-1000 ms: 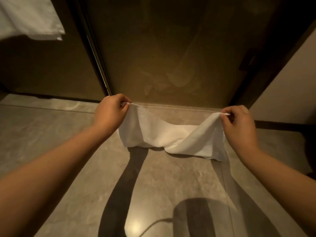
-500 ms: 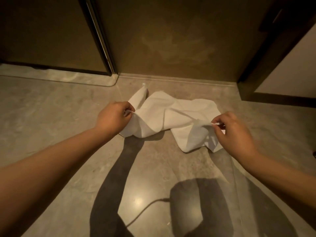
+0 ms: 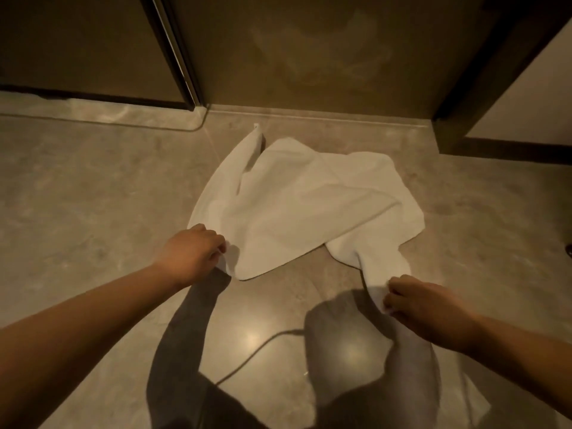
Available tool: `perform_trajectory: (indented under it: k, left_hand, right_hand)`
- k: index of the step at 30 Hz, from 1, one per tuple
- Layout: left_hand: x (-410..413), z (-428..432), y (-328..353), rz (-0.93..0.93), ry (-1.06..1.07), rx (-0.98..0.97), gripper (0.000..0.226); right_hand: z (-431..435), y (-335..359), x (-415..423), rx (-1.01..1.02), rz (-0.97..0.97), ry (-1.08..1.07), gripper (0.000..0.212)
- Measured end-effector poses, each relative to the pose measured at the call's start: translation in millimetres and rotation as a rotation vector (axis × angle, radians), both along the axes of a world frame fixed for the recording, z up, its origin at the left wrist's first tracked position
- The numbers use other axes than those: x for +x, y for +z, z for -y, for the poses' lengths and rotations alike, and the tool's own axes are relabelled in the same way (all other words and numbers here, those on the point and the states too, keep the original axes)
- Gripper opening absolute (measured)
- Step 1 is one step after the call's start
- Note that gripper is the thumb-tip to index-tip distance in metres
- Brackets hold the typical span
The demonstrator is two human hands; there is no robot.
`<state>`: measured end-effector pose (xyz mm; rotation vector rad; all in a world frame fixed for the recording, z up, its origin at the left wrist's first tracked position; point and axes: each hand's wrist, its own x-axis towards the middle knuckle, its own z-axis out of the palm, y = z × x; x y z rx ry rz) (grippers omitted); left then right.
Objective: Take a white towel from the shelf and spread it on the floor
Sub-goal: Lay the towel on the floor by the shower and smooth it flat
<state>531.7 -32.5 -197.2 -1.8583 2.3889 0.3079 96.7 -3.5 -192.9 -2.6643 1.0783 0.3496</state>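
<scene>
L hand (image 3: 192, 253) pinched the near-left corner of the white towel (image 3: 303, 205), at 8 o'clock of the cloth. R hand (image 3: 424, 308) pinched a bunched corner at 5 o'clock, fingers curled on the fabric. Towel lay rumpled on the grey floor (image 3: 93, 196), creased across the middle, w/ one far corner twisted up at 11 o'clock, near the dark door (image 3: 309, 51).

The white towel (image 3: 303, 199) lies rumpled and only partly spread on the floor (image 3: 93, 196), close to its far edge. The far left corner tapers to a folded point. A twisted strip trails toward the near right.
</scene>
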Motion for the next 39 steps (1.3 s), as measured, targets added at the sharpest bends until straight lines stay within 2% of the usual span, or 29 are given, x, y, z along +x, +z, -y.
perform_trajectory:
  k: [5, 8, 14, 17, 20, 23, 26, 28, 31, 34, 36, 39]
  left_hand:
    - [-6, -3, -11, 0.066, -0.055, 0.068, 0.019]
    - [-10, -1, -12, 0.122, -0.055, 0.085, 0.019]
    - [-32, 8, -16, 0.052, -0.13, -0.082, 0.04]
    - [-55, 20, -21, -0.018, -0.144, -0.005, 0.043]
    - [-74, 26, -31, -0.016, -0.139, 0.088, 0.045]
    - [-85, 27, -43, 0.036, -0.125, 0.161, 0.049]
    - [-89, 29, -50, 0.067, -0.127, 0.167, 0.047]
    - [-89, 31, -54, 0.073, -0.131, 0.146, 0.042]
    - [-90, 32, -58, 0.022, -0.114, 0.11, 0.029]
    - [-86, 30, -60, -0.045, -0.105, 0.091, 0.024]
    - [-81, 30, -61, -0.085, -0.114, 0.066, 0.023]
    - [-69, 27, -60, -0.16, -0.092, 0.053, 0.019]
  right_hand:
    - [-7, -21, 5, 0.058, -0.077, -0.02, 0.026]
    - [0, -20, 12, 0.062, -0.036, -0.111, 0.03]
    - [35, -26, 30, 0.109, 0.252, -0.875, 0.021]
    - [55, -35, 38, 0.265, 0.384, -1.277, 0.04]
    - [65, -45, 44, 0.289, 0.488, -1.467, 0.057]
    - [68, -53, 45, 0.211, 0.48, -1.481, 0.055]
    - [72, -54, 42, 0.148, 0.521, -1.512, 0.035]
    - [75, -54, 38, 0.158, 0.552, -1.503, 0.019]
    - [78, -52, 34, 0.19, 0.618, -1.422, 0.008]
    - [79, -50, 34, 0.166, 0.694, -1.416, 0.01]
    - [78, -45, 38, 0.076, 0.773, -1.418, 0.014]
    - [74, -31, 50, -0.045, 0.888, -1.225, 0.016]
